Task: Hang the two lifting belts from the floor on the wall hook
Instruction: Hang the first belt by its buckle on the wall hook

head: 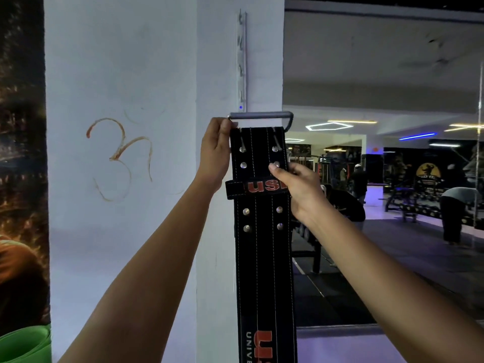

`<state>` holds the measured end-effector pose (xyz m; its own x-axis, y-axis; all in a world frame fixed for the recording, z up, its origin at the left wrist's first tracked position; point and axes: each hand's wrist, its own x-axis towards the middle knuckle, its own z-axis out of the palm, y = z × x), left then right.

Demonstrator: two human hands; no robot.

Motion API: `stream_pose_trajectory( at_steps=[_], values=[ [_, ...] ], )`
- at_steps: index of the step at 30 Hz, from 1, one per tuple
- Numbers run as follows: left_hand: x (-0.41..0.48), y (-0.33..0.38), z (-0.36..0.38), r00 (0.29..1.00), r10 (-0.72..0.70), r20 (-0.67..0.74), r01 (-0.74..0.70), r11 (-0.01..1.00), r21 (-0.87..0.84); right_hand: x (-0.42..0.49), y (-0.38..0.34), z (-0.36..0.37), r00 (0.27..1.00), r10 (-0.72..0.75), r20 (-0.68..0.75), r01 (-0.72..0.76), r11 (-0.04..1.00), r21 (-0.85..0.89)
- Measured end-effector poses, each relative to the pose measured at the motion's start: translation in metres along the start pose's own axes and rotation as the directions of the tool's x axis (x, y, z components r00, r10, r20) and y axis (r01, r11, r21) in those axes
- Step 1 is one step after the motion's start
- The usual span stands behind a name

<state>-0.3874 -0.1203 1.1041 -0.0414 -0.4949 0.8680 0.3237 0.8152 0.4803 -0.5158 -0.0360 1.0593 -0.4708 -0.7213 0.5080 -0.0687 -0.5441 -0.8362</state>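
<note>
A black lifting belt (263, 247) with red lettering, white stitching and metal rivets hangs straight down in front of the white pillar. Its grey metal buckle (259, 115) sits at the top, just under the lower end of a vertical hook rail (242, 61) fixed to the pillar. My left hand (216, 150) grips the belt's upper left edge beside the buckle. My right hand (298, 187) pinches the belt's right edge at the keeper loop. Whether the buckle rests on a hook I cannot tell. Only one belt is in view.
The white pillar (125, 205) carries a reddish drawn symbol (120, 158). A dark poster (21, 153) and a green object (25, 344) lie at the left. To the right a mirror (392, 179) reflects the gym, benches and people.
</note>
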Motion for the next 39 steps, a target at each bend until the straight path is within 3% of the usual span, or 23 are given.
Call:
stream_pose_trajectory(
  at_steps=[4, 10, 13, 18, 21, 39],
  values=[
    [0.01, 0.004, 0.014, 0.961, -0.254, -0.111, 0.209, 0.928, -0.309, -0.008, 0.009, -0.003, 0.999, -0.015, 0.045, 0.016, 1.0, -0.018],
    [0.007, 0.001, 0.014, 0.926, -0.344, -0.156, 0.268, 0.889, -0.371, -0.01, 0.0, -0.009, 0.987, 0.037, 0.157, -0.014, 0.989, -0.145],
    [0.015, 0.004, 0.01, 0.929, -0.333, -0.163, 0.252, 0.89, -0.381, -0.003, -0.017, -0.007, 0.98, 0.038, 0.194, -0.003, 0.984, -0.178],
    [0.03, 0.004, 0.002, 0.945, -0.299, -0.135, 0.233, 0.901, -0.366, 0.027, -0.05, 0.021, 0.98, 0.016, 0.197, -0.026, 0.998, 0.05],
    [0.042, -0.001, -0.003, 0.955, -0.266, -0.132, 0.22, 0.932, -0.288, 0.048, -0.065, 0.043, 0.995, -0.021, 0.1, 0.025, 0.999, -0.033],
    [0.187, -0.074, 0.025, 0.98, -0.117, -0.161, 0.092, 0.983, -0.158, 0.24, -0.062, 0.074, 0.984, -0.175, -0.031, 0.171, 0.98, -0.105]
  ],
)
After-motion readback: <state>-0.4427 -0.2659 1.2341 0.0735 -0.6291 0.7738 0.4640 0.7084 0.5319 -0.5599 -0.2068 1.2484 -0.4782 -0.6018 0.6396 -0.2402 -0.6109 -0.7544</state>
